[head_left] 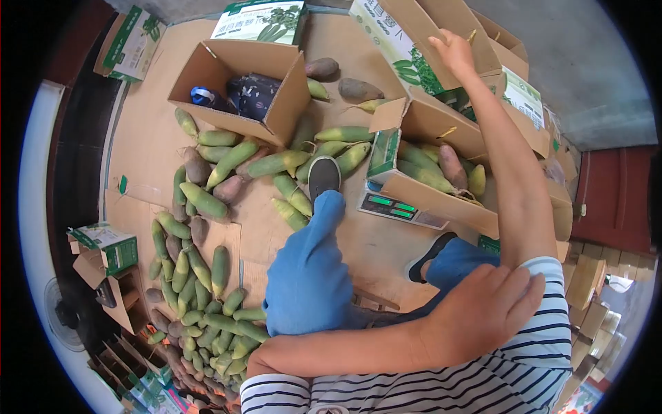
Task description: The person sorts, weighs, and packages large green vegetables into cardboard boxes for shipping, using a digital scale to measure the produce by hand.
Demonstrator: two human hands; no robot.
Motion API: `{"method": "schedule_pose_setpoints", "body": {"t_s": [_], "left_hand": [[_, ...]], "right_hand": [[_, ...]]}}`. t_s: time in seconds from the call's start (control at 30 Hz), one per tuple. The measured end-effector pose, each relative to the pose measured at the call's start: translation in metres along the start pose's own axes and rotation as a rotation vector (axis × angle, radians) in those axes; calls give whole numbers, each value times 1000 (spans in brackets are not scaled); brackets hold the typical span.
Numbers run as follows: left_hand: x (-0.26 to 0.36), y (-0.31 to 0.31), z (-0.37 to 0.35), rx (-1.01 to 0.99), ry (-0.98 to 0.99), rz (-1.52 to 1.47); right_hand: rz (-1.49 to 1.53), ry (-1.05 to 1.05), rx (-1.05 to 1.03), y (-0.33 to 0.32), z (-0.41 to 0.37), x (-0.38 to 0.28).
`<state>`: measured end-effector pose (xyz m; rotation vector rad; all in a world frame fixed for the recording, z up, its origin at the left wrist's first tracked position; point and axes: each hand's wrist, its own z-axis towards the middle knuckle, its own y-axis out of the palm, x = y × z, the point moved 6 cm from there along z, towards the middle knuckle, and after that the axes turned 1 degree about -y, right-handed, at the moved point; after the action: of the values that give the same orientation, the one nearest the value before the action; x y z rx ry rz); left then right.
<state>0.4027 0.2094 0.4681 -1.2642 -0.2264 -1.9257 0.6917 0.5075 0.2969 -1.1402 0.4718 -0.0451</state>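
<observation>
Work in hand: judged to be handling the boxes of vegetables, with one carton sitting filled and another reached for.
Right hand: the bare right hand [455, 52] is up at a tall white-and-green printed cardboard carton [396, 45], fingers bent over its plain brown flap [417, 17]; whether they grip it or only rest there, I cannot tell.
Left hand: the bare left hand [479, 310] crosses the body to the right arm [520, 186], beside the striped sleeve [545, 290]; its fingers are bent and close together, with no object seen, though the palm is hidden.
Filled carton: an open brown cardboard carton with a green printed end [448, 205] stands on a flat scale with green-lit displays [392, 205], below the right hand.
Contents: long green radishes [420, 169] and a rounded purple-red root [452, 165].
Floor: loose green radishes [276, 163] lie around the dark shoe [324, 176].
Next move: moving the flap would call for a sure finger hold and care not to knock the filled carton.
</observation>
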Motion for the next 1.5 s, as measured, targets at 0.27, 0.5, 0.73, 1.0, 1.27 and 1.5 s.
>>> {"method": "schedule_pose_setpoints", "body": {"t_s": [0.27,0.5,0.73,1.0,1.27,1.5], "left_hand": [[1,-8,3,92,47,117],[4,-5,1,130,135,155],[10,9,4,119,172,272],[7,17,7,121,139,182],[9,-17,7,431,141,-168],[6,-31,-1,469,113,-229]], "right_hand": [[-134,-8,-225,38,0,10],[35,-85,-499,14,-46,14],[17,-164,-479,-57,-80,7],[-234,-217,-574,-33,-84,-43],[-275,-325,-693,6,-75,-124],[-673,-353,-948,81,-58,-104]]}}
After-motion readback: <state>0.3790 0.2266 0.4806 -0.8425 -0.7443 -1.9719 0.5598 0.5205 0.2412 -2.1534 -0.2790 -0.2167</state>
